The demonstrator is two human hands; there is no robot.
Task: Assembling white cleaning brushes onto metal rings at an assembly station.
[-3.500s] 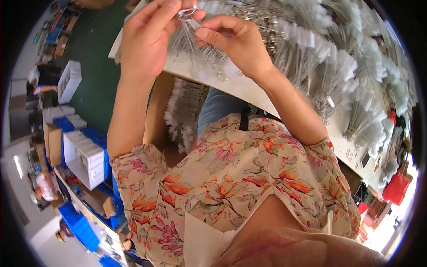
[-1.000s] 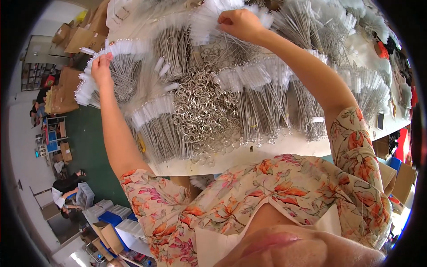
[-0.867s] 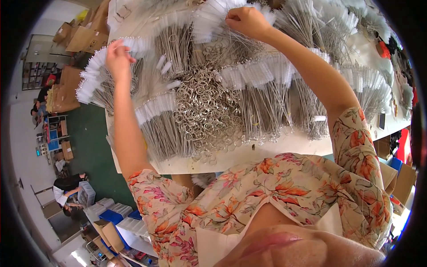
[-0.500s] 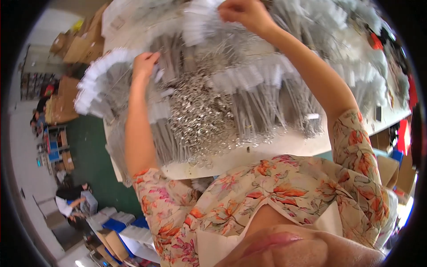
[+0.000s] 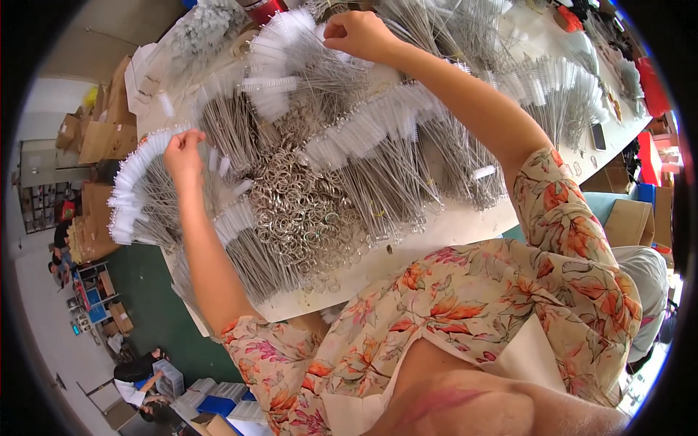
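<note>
At the far left, cardboard boxes sit past the table; lower down, 1 co-worker bends beside a pale tub. On the table's left end, a fan of brushes spreads its white bristle heads outward, thin wire stems running inward. The left hand is over the right part of this fan, fingers curled with the tips near the thumb; whether they pinch anything, I cannot tell. Just right of it lies an upper bundle of brushes, and nearer the person a lower bundle borders a heap of metal rings. Beyond the heap, a far cluster of brushes has its stems toward the right hand, whose fingers are bent in; I cannot tell if they grip a stem. To the right, a long row of brushes lies heads away from the person. Near the table's right end rests a dark flat rectangular object.
</note>
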